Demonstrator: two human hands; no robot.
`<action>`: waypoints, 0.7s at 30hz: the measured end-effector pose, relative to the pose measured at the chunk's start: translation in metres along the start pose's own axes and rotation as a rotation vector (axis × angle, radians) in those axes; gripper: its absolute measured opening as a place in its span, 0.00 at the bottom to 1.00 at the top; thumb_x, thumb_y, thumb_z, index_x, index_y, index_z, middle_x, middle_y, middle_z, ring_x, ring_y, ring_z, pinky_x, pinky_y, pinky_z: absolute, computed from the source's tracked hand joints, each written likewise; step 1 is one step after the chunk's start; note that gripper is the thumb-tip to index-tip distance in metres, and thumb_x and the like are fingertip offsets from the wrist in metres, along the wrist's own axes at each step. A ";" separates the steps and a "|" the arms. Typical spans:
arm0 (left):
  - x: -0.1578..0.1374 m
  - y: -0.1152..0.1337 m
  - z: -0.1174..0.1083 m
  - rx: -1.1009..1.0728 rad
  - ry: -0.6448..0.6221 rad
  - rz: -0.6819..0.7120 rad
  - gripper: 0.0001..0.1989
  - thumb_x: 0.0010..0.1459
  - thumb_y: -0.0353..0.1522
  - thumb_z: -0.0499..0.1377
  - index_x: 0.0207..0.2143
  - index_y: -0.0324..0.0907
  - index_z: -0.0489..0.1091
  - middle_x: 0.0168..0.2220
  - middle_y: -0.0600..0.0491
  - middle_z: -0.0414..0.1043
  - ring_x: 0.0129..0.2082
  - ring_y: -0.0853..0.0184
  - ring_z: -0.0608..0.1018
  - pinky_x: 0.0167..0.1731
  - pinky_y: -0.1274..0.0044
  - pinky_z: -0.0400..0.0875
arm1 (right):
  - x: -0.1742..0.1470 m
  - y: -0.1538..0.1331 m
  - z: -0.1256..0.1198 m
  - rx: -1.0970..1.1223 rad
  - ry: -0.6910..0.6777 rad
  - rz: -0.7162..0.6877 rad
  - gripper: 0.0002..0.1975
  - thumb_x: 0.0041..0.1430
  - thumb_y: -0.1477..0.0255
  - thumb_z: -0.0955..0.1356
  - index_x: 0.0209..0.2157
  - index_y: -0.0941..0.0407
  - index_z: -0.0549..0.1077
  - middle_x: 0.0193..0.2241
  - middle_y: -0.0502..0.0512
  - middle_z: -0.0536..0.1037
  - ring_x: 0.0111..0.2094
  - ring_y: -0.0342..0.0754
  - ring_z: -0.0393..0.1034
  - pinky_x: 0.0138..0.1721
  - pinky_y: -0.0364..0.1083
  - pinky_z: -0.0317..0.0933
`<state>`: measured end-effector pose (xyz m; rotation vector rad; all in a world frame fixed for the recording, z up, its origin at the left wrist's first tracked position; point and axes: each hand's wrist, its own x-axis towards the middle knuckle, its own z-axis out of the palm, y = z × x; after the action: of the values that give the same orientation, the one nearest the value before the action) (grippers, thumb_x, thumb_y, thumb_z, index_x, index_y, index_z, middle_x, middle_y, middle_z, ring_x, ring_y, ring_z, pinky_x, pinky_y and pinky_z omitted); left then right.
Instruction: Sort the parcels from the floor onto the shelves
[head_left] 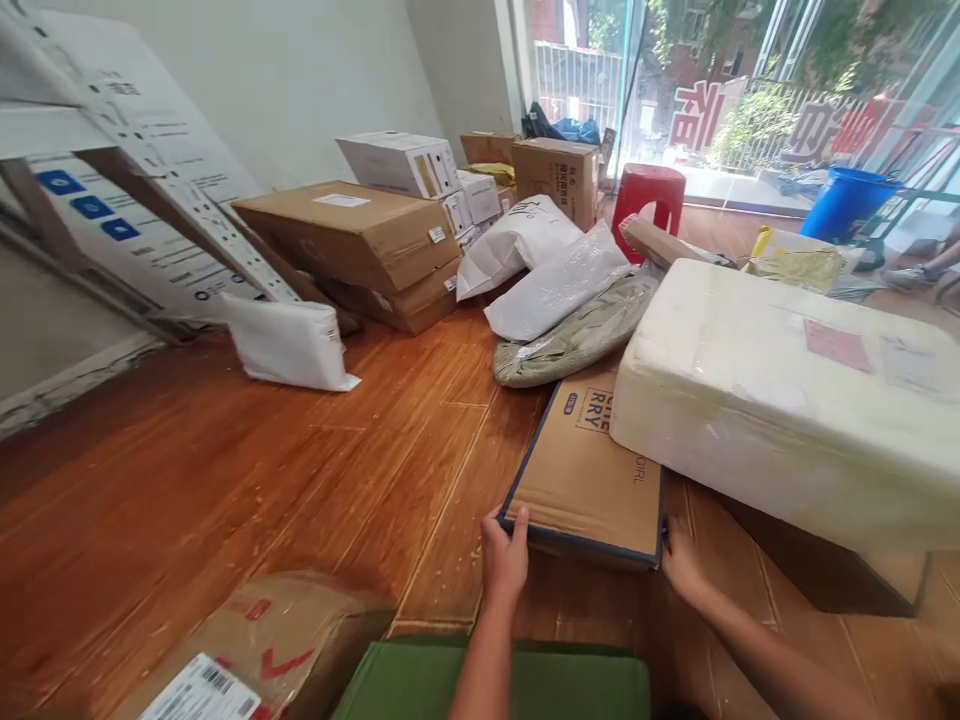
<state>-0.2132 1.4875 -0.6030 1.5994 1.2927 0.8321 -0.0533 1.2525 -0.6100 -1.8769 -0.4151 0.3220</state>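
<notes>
A flat brown cardboard box [585,485] with dark blue edges and printed lettering lies on the wooden floor in front of me. My left hand [505,553] is closed on its near left corner, thumb on top and fingers at the side. At the near right corner, my right hand [684,562] grips the box's side, its fingertips partly hidden. A large cream wrapped package [757,390] overlaps the box's far right part. Against the box's far end rests a grey-brown plastic parcel [574,335], with a white parcel [559,280] on it.
Close to me are a green box [420,680] and a taped brown carton [292,630]. Stacked brown cartons [360,225] stand by the wall, with a white parcel [285,342] nearby on the floor. Farther back are a red stool [649,200] and a blue bin [847,203].
</notes>
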 end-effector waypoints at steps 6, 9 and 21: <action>0.006 0.003 0.004 0.039 0.028 -0.012 0.17 0.55 0.45 0.56 0.41 0.45 0.59 0.46 0.43 0.68 0.56 0.49 0.72 0.61 0.53 0.66 | 0.053 -0.187 -0.031 -0.547 -0.082 -1.120 0.11 0.66 0.72 0.64 0.47 0.51 0.75 0.47 0.61 0.80 0.53 0.57 0.72 0.59 0.62 0.66; 0.006 0.007 0.003 0.095 0.018 -0.026 0.16 0.57 0.44 0.55 0.41 0.44 0.60 0.46 0.41 0.69 0.57 0.48 0.72 0.60 0.53 0.68 | 0.103 -0.238 -0.005 -0.831 -0.027 -1.199 0.13 0.66 0.79 0.63 0.48 0.58 0.75 0.57 0.65 0.76 0.66 0.63 0.61 0.68 0.72 0.53; -0.052 -0.010 0.011 0.244 0.071 -0.036 0.25 0.62 0.45 0.52 0.54 0.35 0.63 0.52 0.33 0.68 0.59 0.42 0.70 0.59 0.50 0.66 | 0.166 -0.248 -0.025 -1.245 -0.197 -1.227 0.15 0.67 0.75 0.62 0.50 0.64 0.75 0.57 0.70 0.74 0.68 0.65 0.57 0.72 0.69 0.49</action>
<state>-0.2193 1.4355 -0.6145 1.7433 1.5167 0.7371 0.0749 1.3795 -0.3711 -2.2493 -2.1093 -0.7685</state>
